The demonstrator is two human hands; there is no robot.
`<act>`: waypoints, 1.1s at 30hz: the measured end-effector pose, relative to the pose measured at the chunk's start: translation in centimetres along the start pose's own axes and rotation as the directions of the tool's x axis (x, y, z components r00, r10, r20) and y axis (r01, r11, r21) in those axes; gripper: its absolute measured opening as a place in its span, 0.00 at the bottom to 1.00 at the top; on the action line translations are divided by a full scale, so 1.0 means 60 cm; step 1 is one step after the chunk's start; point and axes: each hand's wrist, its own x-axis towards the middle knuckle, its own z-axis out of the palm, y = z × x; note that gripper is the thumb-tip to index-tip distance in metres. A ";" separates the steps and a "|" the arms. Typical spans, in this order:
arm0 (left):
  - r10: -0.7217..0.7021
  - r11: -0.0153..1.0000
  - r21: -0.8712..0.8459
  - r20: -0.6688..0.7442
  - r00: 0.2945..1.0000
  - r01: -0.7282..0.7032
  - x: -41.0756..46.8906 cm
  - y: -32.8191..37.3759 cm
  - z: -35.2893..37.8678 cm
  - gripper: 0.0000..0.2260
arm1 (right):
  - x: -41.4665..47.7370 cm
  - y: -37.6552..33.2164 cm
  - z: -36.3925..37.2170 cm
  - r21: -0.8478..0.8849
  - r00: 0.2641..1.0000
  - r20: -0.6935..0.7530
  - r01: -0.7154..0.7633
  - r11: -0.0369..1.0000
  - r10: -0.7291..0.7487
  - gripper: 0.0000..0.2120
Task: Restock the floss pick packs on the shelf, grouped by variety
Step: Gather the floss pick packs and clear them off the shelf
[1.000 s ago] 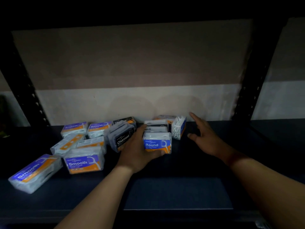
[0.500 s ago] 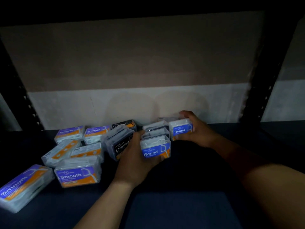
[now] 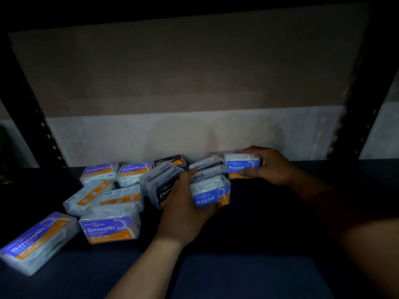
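Floss pick packs lie on a dark shelf (image 3: 248, 272). My left hand (image 3: 185, 210) grips the front "Round" pack (image 3: 210, 192), which stands upright in a short row with two more clear packs (image 3: 207, 167) behind it. My right hand (image 3: 269, 166) holds another "Round" pack (image 3: 241, 166) upright at the back, right of that row. A black "Charcoal" pack (image 3: 160, 186) leans against my left hand, and a second "Charcoal" pack (image 3: 170, 161) sits by the wall. Several blue-and-orange "Smooth" packs (image 3: 109, 226) lie scattered to the left.
A pale wall (image 3: 194, 134) closes the back of the shelf. Black perforated uprights stand at the left (image 3: 36, 117) and right (image 3: 364, 117). One "Smooth" pack (image 3: 36, 240) lies flat near the front left edge. Bare shelf stretches to the right of my hands.
My right hand reached in open, closed on the sideways pack at the back and turned it label-forward. My left hand stayed on the front "Round" pack. The camera moved closer.
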 end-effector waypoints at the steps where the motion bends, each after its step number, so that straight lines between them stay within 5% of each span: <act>1: 0.000 1.000 0.004 -0.014 1.000 0.000 0.000 -0.001 0.000 0.32 | -0.003 0.003 0.002 0.035 1.000 -0.025 -0.008 0.999 0.009 0.22; 6: -0.036 0.998 0.048 -0.028 0.999 0.038 0.002 -0.007 -0.001 0.39 | -0.006 -0.002 0.014 0.277 0.975 -0.214 0.006 0.961 0.056 0.16; 10: -0.049 0.997 0.054 -0.020 0.999 0.050 0.001 -0.008 -0.002 0.38 | 0.022 -0.032 0.015 0.270 0.911 -0.405 0.044 0.962 0.072 0.21; 17: -0.045 0.999 0.005 -0.018 0.999 0.045 0.002 -0.012 0.000 0.38 | 0.048 -0.028 0.045 0.113 0.968 -0.248 -0.007 0.994 0.035 0.27; 22: -0.039 0.998 -0.042 -0.008 0.999 0.039 0.002 -0.011 0.001 0.37 | 0.040 -0.011 0.060 0.095 0.995 -0.103 -0.003 0.995 0.013 0.40; 33: -0.076 0.995 -0.060 0.036 0.996 0.078 -0.001 -0.004 -0.002 0.34 | 0.036 -0.009 0.070 0.087 0.986 -0.142 0.098 0.991 -0.085 0.42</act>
